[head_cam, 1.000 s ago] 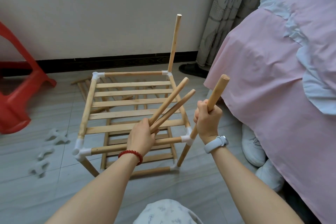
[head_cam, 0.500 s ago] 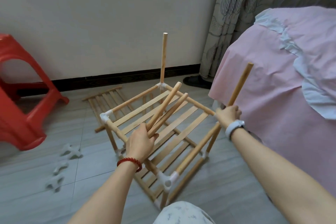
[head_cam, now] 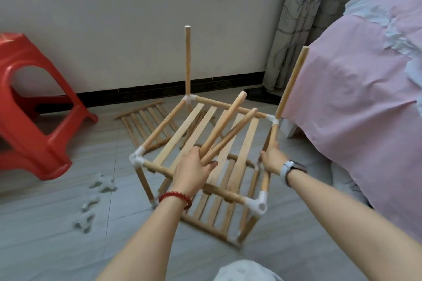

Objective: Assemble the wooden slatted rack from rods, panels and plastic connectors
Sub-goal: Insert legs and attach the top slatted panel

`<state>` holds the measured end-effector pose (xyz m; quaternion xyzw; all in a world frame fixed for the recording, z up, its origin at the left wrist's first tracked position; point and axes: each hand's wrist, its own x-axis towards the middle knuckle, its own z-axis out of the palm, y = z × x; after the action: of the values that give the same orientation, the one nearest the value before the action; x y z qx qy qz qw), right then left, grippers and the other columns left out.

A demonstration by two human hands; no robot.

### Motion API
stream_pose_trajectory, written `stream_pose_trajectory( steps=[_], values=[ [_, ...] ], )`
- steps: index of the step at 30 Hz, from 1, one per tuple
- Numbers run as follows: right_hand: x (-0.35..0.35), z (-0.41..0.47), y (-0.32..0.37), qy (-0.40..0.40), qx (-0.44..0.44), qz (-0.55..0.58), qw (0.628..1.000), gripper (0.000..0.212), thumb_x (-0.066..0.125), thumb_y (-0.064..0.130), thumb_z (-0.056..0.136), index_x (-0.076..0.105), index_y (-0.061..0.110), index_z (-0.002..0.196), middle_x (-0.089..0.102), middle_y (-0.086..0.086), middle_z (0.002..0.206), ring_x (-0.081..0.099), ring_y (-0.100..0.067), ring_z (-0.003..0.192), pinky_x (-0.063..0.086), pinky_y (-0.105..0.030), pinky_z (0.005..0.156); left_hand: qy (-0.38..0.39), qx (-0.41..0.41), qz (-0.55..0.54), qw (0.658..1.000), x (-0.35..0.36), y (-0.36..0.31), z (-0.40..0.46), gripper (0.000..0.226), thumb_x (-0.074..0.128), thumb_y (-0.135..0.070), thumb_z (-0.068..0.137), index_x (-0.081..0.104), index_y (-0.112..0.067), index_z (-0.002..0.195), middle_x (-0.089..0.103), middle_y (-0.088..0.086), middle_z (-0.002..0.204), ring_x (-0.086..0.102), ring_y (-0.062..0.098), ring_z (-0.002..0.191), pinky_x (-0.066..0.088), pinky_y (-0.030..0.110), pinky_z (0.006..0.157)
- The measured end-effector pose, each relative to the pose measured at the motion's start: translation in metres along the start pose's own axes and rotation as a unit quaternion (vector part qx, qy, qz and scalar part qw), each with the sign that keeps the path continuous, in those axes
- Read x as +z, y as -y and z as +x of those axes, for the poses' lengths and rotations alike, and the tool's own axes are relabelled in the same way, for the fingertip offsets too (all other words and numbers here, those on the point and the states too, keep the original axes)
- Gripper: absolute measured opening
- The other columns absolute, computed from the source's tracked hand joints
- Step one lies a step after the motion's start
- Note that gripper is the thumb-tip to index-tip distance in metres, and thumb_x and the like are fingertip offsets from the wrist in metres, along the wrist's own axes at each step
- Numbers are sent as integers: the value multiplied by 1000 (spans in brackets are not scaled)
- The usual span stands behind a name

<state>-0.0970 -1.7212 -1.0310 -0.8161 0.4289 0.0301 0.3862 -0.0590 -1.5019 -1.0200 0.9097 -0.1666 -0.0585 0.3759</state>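
Note:
The half-built wooden rack (head_cam: 182, 137) stands on the floor, two slatted tiers joined by white plastic connectors. One upright rod (head_cam: 187, 59) rises from its far corner, another upright rod (head_cam: 292, 82) from the right corner next to the bed. My left hand (head_cam: 194, 171) grips two loose rods (head_cam: 225, 131) above the top tier, their free ends pointing up and right. My right hand (head_cam: 271, 159) holds the rack's right-side top rail (head_cam: 271, 141). The near right connector (head_cam: 258, 204) shows an empty socket.
A spare slatted panel (head_cam: 142, 122) lies on the floor behind the rack. Several loose white connectors (head_cam: 91, 203) lie on the tiles at left. A red plastic stool (head_cam: 34, 102) stands at far left. A pink-covered bed (head_cam: 356, 109) bounds the right side; a curtain hangs behind it.
The rack has turned so a corner faces me. My right hand slid from the upright rod down to the right-side top rail. My left hand still holds the two rods.

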Motion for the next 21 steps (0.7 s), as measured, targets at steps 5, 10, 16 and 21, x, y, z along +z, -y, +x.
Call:
stream_pose_trajectory(
  steps=[5,10,16,21],
  values=[
    [-9,6,32,-15,-140,163,976,38,40,21,97,43,7,133,45,-10,137,49,-24,117,40,-41,98,42,-13,-95,994,5,-1,7,22,64,-39,85,43,-32,82,55,-7,80,56,7,73,45,24,59],
    [6,-27,43,144,-187,399,886,20,49,28,93,63,14,95,70,3,92,62,-14,99,45,-35,85,81,47,-89,992,16,-20,8,24,63,-41,85,47,-25,94,53,-10,81,51,0,69,34,12,53],
    [-33,-45,31,-63,-148,500,851,13,44,20,98,51,18,88,56,2,69,58,-11,64,51,-26,65,87,128,-57,986,24,-42,0,26,52,-46,90,43,-25,78,47,-9,68,44,3,57,33,21,52],
    [-64,-59,3,-151,-252,465,835,16,43,28,98,43,22,83,44,13,51,42,-2,47,43,-17,50,90,112,80,986,45,-26,-6,15,39,-35,98,39,-26,86,48,-8,83,45,9,71,35,25,62]
  ],
)
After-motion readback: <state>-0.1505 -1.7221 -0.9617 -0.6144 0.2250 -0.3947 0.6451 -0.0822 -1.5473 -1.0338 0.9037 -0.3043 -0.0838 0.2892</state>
